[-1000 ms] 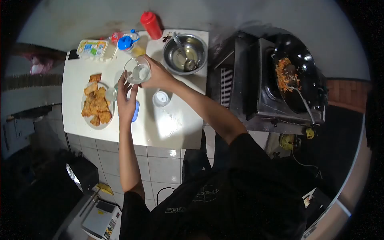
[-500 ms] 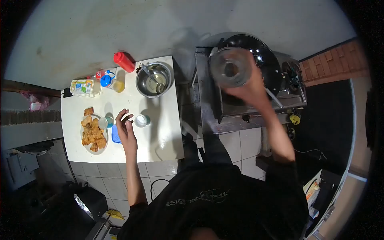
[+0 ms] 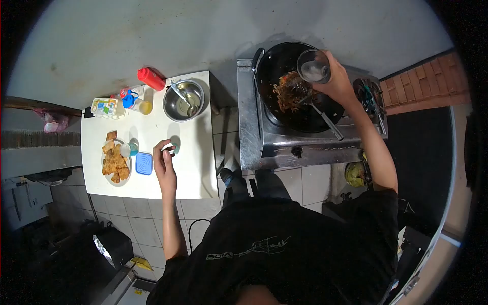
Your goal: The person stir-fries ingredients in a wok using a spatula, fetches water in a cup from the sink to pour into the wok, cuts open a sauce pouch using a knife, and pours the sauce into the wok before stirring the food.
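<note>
My right hand grips a clear glass over the black wok. Shredded reddish-brown food lies in the wok beneath it, and the head of a metal spatula rests in that food. Above the white table, my left hand has its fingers loosely bent and apart, with nothing visible in them. A small jar stands just beyond those fingers, partly covered by them. Beside this hand lies a blue square lid.
The wok sits on a metal stove. On the table are a plate of fried food, a steel bowl with a ladle, a red squeeze bottle, a blue-capped bottle and an egg carton.
The glass in my right hand has moved slightly right, showing the food in the wok. My left hand now overlaps the small jar. The whole view has shifted a little.
</note>
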Action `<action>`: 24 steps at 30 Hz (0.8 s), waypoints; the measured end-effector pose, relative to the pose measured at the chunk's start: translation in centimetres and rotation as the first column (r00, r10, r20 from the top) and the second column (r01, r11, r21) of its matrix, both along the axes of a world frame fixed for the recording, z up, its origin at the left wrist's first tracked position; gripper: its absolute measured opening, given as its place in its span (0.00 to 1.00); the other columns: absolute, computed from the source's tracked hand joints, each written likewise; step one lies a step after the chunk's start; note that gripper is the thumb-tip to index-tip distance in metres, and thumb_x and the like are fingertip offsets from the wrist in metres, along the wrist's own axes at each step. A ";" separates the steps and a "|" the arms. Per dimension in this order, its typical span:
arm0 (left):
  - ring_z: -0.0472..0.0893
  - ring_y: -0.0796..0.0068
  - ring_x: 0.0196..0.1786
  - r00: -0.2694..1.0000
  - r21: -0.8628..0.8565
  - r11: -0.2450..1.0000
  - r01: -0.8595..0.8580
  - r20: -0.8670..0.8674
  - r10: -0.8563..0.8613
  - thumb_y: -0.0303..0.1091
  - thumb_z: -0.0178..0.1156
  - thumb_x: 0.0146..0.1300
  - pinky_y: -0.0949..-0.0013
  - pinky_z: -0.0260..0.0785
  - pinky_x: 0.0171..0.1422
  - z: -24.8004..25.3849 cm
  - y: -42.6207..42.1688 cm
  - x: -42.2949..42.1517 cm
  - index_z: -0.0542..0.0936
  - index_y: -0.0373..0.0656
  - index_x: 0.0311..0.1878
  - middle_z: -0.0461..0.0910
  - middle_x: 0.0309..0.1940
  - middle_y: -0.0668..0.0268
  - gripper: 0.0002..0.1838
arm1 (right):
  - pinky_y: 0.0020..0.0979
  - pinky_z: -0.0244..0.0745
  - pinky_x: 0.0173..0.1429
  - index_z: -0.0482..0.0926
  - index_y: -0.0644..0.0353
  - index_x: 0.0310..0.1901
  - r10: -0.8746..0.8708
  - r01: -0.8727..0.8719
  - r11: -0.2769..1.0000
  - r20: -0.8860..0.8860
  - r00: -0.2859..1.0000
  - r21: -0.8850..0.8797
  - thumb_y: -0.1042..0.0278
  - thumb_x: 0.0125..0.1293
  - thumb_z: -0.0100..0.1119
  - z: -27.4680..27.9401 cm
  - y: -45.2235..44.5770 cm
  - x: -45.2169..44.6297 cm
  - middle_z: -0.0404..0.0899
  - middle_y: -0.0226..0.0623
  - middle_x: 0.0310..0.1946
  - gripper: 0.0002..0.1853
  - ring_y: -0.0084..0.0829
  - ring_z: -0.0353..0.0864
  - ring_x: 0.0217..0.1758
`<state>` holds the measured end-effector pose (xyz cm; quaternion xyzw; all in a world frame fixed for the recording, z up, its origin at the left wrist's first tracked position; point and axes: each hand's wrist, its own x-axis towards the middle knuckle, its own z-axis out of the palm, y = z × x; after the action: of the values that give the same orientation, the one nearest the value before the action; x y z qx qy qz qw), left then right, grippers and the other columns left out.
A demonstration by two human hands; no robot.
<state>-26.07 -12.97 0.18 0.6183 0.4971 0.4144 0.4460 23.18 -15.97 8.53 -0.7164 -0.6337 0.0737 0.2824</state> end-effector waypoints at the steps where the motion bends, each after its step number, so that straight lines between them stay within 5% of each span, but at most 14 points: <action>1: 0.77 0.71 0.49 1.000 0.002 1.000 -0.007 -0.012 0.007 0.40 0.46 0.75 0.69 0.67 0.54 0.2 -0.3 0.1 0.73 0.38 0.55 0.74 0.51 0.63 0.17 | 0.39 0.66 0.65 0.62 0.61 0.65 -0.007 0.006 1.000 0.052 0.999 0.010 0.72 0.41 0.75 -0.4 0.2 0.3 0.74 0.48 0.56 0.46 0.47 0.71 0.64; 17: 0.78 0.69 0.50 0.993 0.042 0.995 -0.085 -0.079 0.088 0.42 0.45 0.75 0.69 0.68 0.51 1.3 -1.6 -0.5 0.73 0.40 0.55 0.74 0.52 0.63 0.16 | 0.42 0.67 0.66 0.65 0.58 0.62 0.113 -0.152 0.973 0.218 0.969 0.172 0.68 0.37 0.75 -2.1 2.3 0.7 0.74 0.46 0.56 0.44 0.48 0.71 0.62; 19: 0.78 0.69 0.50 0.992 0.050 0.995 -0.084 -0.088 0.088 0.42 0.44 0.76 0.69 0.69 0.50 1.2 -1.6 -0.8 0.73 0.40 0.55 0.74 0.52 0.63 0.17 | 0.40 0.69 0.63 0.65 0.59 0.61 0.081 -0.078 0.995 -0.036 0.996 0.063 0.67 0.39 0.77 -1.4 2.5 0.1 0.75 0.45 0.54 0.43 0.46 0.75 0.59; 24: 0.78 0.69 0.49 0.993 0.019 0.994 -0.112 -0.039 0.112 0.42 0.43 0.76 0.68 0.69 0.50 1.0 -1.7 -1.8 0.73 0.40 0.55 0.75 0.52 0.62 0.17 | 0.38 0.71 0.61 0.65 0.57 0.59 0.083 -0.040 0.985 -0.267 0.960 0.165 0.65 0.43 0.79 -2.7 2.2 -0.1 0.77 0.40 0.51 0.41 0.38 0.77 0.57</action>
<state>-27.90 -14.64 1.21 0.6012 0.5363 0.4305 0.4070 23.11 -13.74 5.78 -0.6546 -0.6146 0.1299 0.4205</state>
